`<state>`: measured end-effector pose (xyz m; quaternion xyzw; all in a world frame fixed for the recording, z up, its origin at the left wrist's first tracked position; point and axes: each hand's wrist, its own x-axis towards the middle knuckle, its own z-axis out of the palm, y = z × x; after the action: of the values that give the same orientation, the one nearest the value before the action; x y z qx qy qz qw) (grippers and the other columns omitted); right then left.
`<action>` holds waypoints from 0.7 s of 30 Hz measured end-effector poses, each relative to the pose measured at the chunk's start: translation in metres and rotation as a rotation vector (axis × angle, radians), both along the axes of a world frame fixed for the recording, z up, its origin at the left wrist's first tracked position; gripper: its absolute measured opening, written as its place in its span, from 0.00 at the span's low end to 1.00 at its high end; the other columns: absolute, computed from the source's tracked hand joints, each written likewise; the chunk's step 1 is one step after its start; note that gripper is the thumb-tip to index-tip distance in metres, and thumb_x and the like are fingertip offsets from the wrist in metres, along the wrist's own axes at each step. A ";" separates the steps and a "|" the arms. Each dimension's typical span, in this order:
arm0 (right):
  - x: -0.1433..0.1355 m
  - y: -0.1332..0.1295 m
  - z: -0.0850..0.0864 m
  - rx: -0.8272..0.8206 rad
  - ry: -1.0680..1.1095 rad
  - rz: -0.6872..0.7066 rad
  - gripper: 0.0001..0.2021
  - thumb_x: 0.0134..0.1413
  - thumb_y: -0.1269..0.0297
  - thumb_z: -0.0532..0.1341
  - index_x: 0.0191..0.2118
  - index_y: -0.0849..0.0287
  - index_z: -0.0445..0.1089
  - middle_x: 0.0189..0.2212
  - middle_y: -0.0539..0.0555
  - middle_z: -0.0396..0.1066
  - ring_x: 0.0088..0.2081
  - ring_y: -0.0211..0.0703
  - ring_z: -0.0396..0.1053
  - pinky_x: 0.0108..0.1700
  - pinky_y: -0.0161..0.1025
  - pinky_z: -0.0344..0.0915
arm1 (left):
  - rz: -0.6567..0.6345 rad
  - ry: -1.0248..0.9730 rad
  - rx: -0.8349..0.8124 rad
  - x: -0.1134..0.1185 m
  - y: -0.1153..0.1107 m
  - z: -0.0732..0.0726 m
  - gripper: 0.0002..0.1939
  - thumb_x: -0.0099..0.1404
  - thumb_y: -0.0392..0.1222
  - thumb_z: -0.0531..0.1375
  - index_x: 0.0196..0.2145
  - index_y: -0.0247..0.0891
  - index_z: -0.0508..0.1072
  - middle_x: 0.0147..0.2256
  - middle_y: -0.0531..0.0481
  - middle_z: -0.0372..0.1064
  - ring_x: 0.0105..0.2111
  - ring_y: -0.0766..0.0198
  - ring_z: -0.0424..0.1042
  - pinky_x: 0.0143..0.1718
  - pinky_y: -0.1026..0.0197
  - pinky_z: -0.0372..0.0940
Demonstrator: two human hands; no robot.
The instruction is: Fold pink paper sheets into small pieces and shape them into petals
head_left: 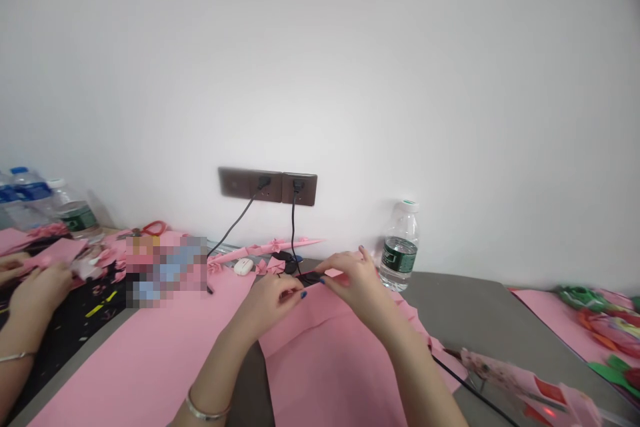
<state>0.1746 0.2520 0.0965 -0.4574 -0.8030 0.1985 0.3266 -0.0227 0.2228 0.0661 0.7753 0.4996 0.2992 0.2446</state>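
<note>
A large sheet of pink paper (330, 373), with a strip folded along its far edge, lies in front of me. My left hand (274, 303) is closed at the paper's far left, its fingers curled and thumb along the fold. At the far edge, slightly higher, my right hand (353, 283) pinches the same sheet between thumb and fingers. Part of the far edge is hidden behind my fingers. A second pink sheet (150, 353) extends beneath and left of my left forearm. Pleated pink pieces (410, 312) show beyond my right wrist.
A water bottle (400, 247) stands by the wall behind my right hand. A pink glue gun (530, 383) with a red light lies at right, its black cord (475, 392) crossing the table. Plugs hang from the wall socket (267, 185). At left, a co-worker's hands (43, 287) hold pink paper.
</note>
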 end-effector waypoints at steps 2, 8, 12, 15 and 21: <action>-0.013 -0.004 -0.004 0.035 -0.071 0.044 0.11 0.49 0.74 0.59 0.28 0.50 0.74 0.34 0.48 0.78 0.42 0.51 0.71 0.61 0.68 0.33 | 0.014 0.036 0.026 0.002 0.001 -0.003 0.12 0.63 0.35 0.52 0.31 0.40 0.76 0.28 0.50 0.73 0.26 0.62 0.67 0.27 0.61 0.54; -0.027 -0.008 -0.016 0.034 -0.138 0.038 0.11 0.50 0.76 0.56 0.27 0.53 0.71 0.31 0.47 0.76 0.38 0.44 0.71 0.62 0.65 0.36 | 0.041 0.092 0.027 0.000 0.005 -0.011 0.13 0.64 0.36 0.52 0.25 0.39 0.74 0.22 0.52 0.70 0.22 0.63 0.63 0.25 0.61 0.49; -0.027 -0.007 -0.019 0.081 -0.158 0.016 0.11 0.48 0.77 0.56 0.25 0.54 0.69 0.30 0.47 0.75 0.37 0.44 0.70 0.62 0.65 0.36 | 0.034 0.083 0.021 -0.001 0.007 -0.010 0.13 0.63 0.37 0.53 0.23 0.38 0.72 0.20 0.53 0.67 0.22 0.65 0.61 0.25 0.62 0.47; -0.025 -0.006 -0.019 0.089 -0.141 0.016 0.10 0.46 0.76 0.57 0.24 0.54 0.69 0.30 0.47 0.75 0.38 0.45 0.69 0.62 0.66 0.34 | 0.022 0.092 0.009 -0.002 0.006 -0.008 0.14 0.63 0.37 0.53 0.23 0.38 0.73 0.19 0.54 0.65 0.21 0.66 0.58 0.25 0.62 0.46; 0.002 0.003 -0.014 0.011 -0.117 -0.020 0.07 0.47 0.70 0.58 0.24 0.53 0.70 0.30 0.47 0.75 0.36 0.46 0.69 0.61 0.69 0.29 | -0.007 0.043 -0.032 -0.003 0.003 -0.004 0.15 0.65 0.41 0.53 0.24 0.39 0.76 0.21 0.53 0.67 0.22 0.65 0.58 0.25 0.62 0.49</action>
<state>0.1766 0.2554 0.0824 -0.4742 -0.8173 0.1636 0.2835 -0.0260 0.2258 0.0616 0.7793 0.5067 0.2738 0.2471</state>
